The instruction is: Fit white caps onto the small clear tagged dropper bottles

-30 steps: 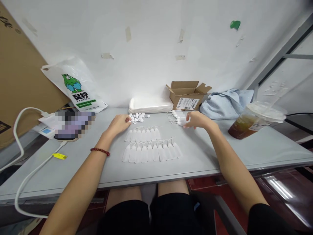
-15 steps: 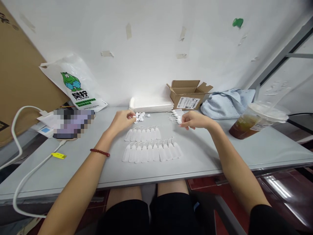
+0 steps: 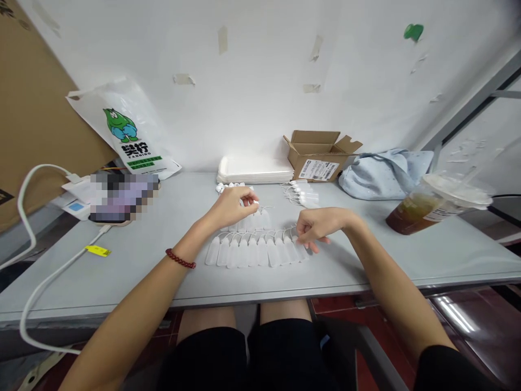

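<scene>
Right hand (image 3: 315, 233) hangs curled over the right end of the front row of small white bottles (image 3: 256, 251), fingertips touching or just above the last bottle; fingers drawn together, whether they pinch something is hidden. Left hand (image 3: 232, 206) sits over the back row of bottles (image 3: 254, 220), thumb and forefinger pinched on a tiny white piece, likely a cap. Bottles lie side by side, long axes running away from the person, necks toward the wall. Loose caps (image 3: 228, 186) lie behind the left hand, a bottle pile (image 3: 301, 194) behind the right. The right hand is nearer the row's open end on the grey table (image 3: 163, 255).
</scene>
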Motion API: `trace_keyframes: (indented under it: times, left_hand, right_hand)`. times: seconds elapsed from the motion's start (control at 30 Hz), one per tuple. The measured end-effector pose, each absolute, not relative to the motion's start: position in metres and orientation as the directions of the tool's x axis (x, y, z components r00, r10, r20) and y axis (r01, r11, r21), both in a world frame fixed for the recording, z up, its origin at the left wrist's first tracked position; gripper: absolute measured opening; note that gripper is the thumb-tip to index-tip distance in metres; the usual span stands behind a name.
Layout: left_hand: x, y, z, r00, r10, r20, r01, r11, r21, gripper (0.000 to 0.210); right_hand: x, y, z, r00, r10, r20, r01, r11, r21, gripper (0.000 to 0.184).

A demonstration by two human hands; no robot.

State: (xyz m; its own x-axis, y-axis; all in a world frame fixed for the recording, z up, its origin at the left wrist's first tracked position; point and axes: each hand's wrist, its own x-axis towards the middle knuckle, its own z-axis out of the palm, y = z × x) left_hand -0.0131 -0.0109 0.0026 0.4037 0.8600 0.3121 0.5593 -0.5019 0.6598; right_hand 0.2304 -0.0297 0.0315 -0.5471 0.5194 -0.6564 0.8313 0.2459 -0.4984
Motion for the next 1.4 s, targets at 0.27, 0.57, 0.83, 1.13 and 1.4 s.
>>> trace_keyframes:
  times: [0.27,0.57,0.83,1.13,1.4]
  left_hand:
    - [-0.011,-0.013,0.003,0.406,0.860,0.309,0.554,-0.500,0.665,0.012]
    - [-0.010,-0.013,0.004,0.410,0.861,0.301,0.573,-0.500,0.649,0.013]
    - [-0.010,-0.015,0.004,0.416,0.859,0.298,0.561,-0.500,0.660,0.012]
    - [-0.005,-0.019,0.007,0.424,0.877,0.227,0.473,-0.428,0.770,0.021]
    - [0.002,-0.021,0.006,0.405,0.890,0.208,0.308,-0.347,0.886,0.024]
  right_hand:
    - [0.230,-0.027,0.025,-0.426,0.518,-0.742,0.895,0.123,-0.429,0.031]
    - [0.236,-0.020,0.020,-0.421,0.572,-0.705,0.892,0.120,-0.435,0.046]
    - [0.241,-0.022,0.023,-0.399,0.533,-0.747,0.905,0.097,-0.414,0.037]
    - [0.237,-0.019,0.022,-0.507,0.800,-0.320,0.743,0.217,-0.634,0.020]
    - [0.219,-0.025,0.010,-0.505,0.863,0.017,0.561,0.343,-0.753,0.023]
